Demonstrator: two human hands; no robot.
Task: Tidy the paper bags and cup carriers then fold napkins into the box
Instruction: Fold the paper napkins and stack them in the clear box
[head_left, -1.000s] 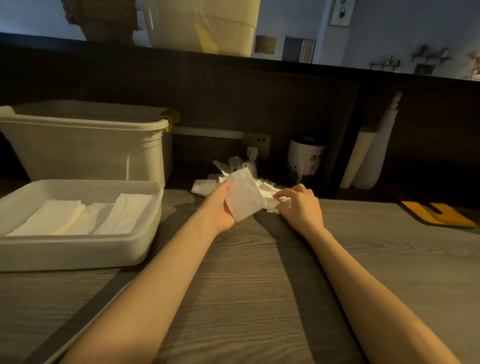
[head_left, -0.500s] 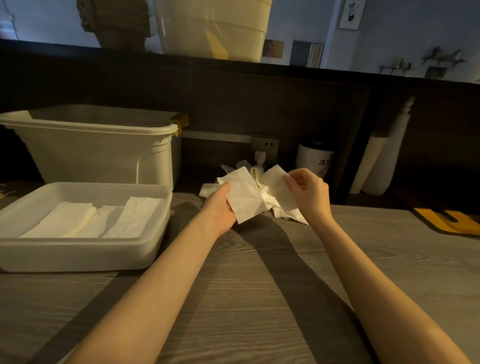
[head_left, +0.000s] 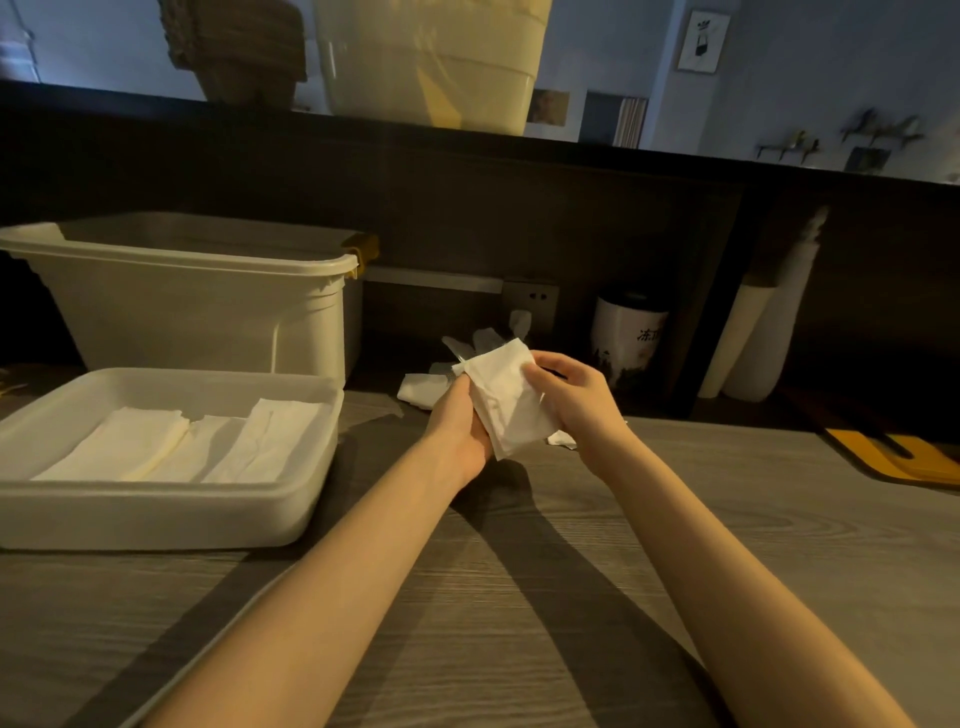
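Your left hand (head_left: 462, 426) and right hand (head_left: 574, 397) pinch napkin (head_left: 506, 402) held in air, right of tray (head_left: 171, 512). Fingers closed on paper. Risk: thin sheet tears or creases crooked if you tug unevenly. Loose napkins (head_left: 431, 387) behind could get knocked.

We see a white napkin (head_left: 506, 400) and more white napkins (head_left: 182, 447) in a white box (head_left: 156, 514). The desk (head_left: 519, 597) is grey with wavy wood lines. At 3 o'clock lies a yellow thing (head_left: 898, 457).
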